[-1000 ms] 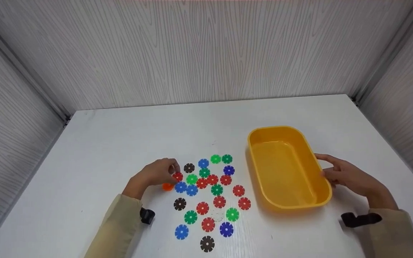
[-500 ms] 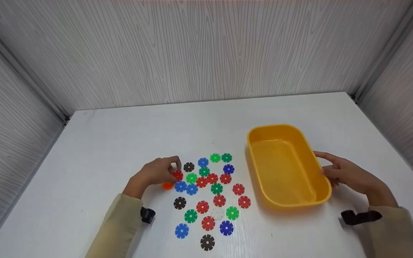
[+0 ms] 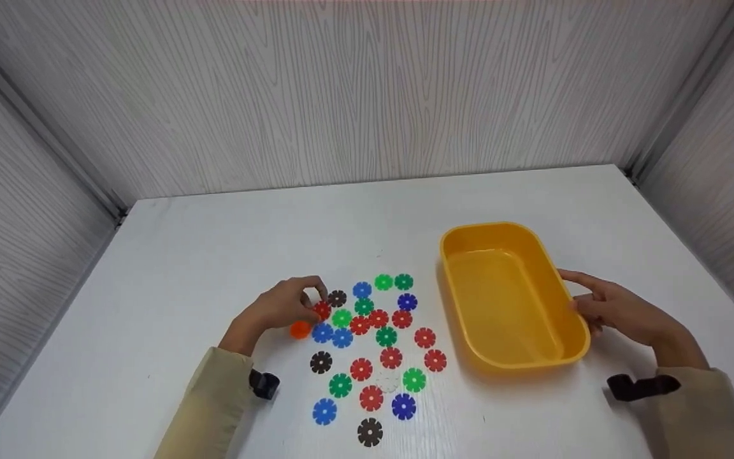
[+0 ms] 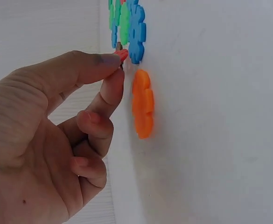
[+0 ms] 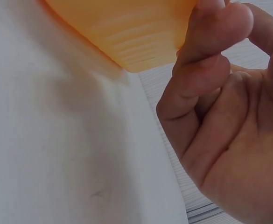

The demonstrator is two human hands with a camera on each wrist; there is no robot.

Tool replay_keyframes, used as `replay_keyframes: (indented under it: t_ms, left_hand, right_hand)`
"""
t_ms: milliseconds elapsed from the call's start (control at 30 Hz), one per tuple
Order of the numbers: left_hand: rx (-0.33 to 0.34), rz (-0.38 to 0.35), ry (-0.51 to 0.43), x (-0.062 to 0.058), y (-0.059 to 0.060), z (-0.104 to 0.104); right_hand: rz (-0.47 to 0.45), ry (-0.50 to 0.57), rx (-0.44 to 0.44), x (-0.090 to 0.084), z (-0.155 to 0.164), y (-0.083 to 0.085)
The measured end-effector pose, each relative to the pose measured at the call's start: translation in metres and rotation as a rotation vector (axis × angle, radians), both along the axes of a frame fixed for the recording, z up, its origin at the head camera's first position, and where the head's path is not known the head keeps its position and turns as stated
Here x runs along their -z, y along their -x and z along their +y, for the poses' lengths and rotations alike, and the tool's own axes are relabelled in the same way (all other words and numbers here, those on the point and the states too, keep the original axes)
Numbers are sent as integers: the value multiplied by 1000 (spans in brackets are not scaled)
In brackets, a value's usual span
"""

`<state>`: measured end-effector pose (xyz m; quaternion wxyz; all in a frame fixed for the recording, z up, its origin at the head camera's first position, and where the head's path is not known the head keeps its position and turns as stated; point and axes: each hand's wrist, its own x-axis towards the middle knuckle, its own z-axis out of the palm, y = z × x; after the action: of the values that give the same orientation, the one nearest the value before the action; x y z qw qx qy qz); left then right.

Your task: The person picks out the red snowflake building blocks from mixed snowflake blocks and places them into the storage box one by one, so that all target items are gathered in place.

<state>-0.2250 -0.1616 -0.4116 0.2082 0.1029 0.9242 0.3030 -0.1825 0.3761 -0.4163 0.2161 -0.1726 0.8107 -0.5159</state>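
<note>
Pick step: left hand point(image 3: 281, 309) pinches red disc point(image 3: 322, 310) off counter point(image 3: 214, 255); right hand point(image 3: 618, 312) loosely steadies yellow tub point(image 3: 453, 245), grip relaxed. Next: lift, carry over.

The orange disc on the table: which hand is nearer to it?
Left. The left hand pinches a red disc just beside the orange disc. The right hand is far across, at the yellow tub.

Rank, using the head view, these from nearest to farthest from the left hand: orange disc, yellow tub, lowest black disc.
From the left hand:
1. Orange disc, just beneath the fingers.
2. Lowest black disc, at the cluster's near edge.
3. Yellow tub, far across on the right.
</note>
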Motion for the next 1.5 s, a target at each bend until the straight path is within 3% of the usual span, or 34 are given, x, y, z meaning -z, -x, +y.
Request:
replay_keyframes:
  t_ms: [300, 567, 733, 1000, 1300, 1500]
  left_hand:
    - [-79, 18, -245, -2, -1, 1]
    - [-52, -43, -530, -3, -3, 10]
    - [-41, -63, -659, -11, -5, 22]
    - [41, -97, -740, -22, -15, 63]
    - [156, -140, -769, -18, -14, 114]
    - [178, -166, -814, -21, -16, 141]
  right_hand:
    - [7, 29, -18, 2, 2, 0]
    - [0, 22, -8, 4, 1, 1]
    - [-1, 40, -19, 5, 0, 2]
    - [-4, 50, -10, 6, 0, 0]
    - [-44, 80, -5, 4, 5, -4]
    - [-34, 82, -4, 1, 4, -4]
